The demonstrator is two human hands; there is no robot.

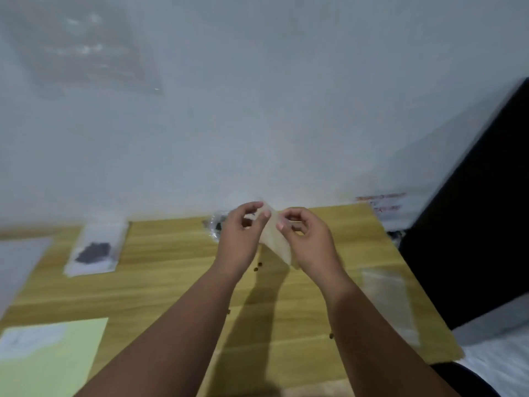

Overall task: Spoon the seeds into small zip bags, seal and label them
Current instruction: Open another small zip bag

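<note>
Both hands are raised over the far middle of the wooden table point(171, 282) and share one small zip bag point(274, 234), clear and slightly milky. The left hand point(242, 239) pinches the bag's upper far corner, with its thumb and forefinger curled close together. The right hand point(310, 242) pinches the edge just to the right of that, fingers curled inward. The bag hangs between the two grips and slants down toward the near right, its lower end passing in front of the right palm. It is off the table. The frame is too blurred to show whether it holds any seeds, or whether its mouth is parted or closed.

Loose seeds point(259, 265) lie on the wood below the hands, with single ones nearer, beside each forearm.

A filled bag point(93, 250) with a dark heap of seeds lies flat at the far left of the table, well apart from the hands. Crumpled clear plastic point(214, 224) with something dark inside sits just behind the left hand, partly hidden by it. On the right side a flat clear bag point(390, 303) lies empty on the wood.

At the near left corner lies a yellow-green sheet point(65, 359) with a white slip point(28, 339) on top — its marks are unreadable. A black panel point(472, 224) stands to the right, against the pale wall point(286, 110).
</note>
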